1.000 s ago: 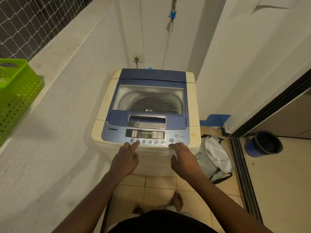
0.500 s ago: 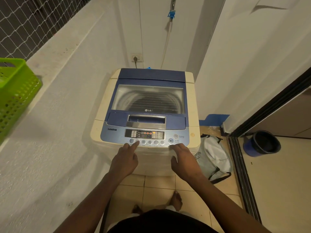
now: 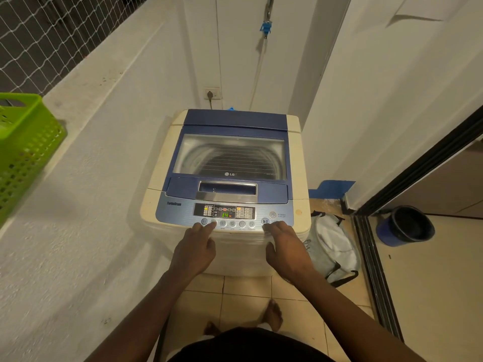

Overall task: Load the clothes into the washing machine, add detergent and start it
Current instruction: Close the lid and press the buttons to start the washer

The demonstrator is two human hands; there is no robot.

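Display (image 3: 225, 215) now "14", hands unmoved.

One washing machine (image 3: 227, 178), one basket (image 3: 23, 152), one bucket (image 3: 405, 226).

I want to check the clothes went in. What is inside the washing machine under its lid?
Through the closed lid's window of the washing machine only the ribbed drum wall and a dark area show. No clothes can be made out; the lid frame hides the drum's bottom.
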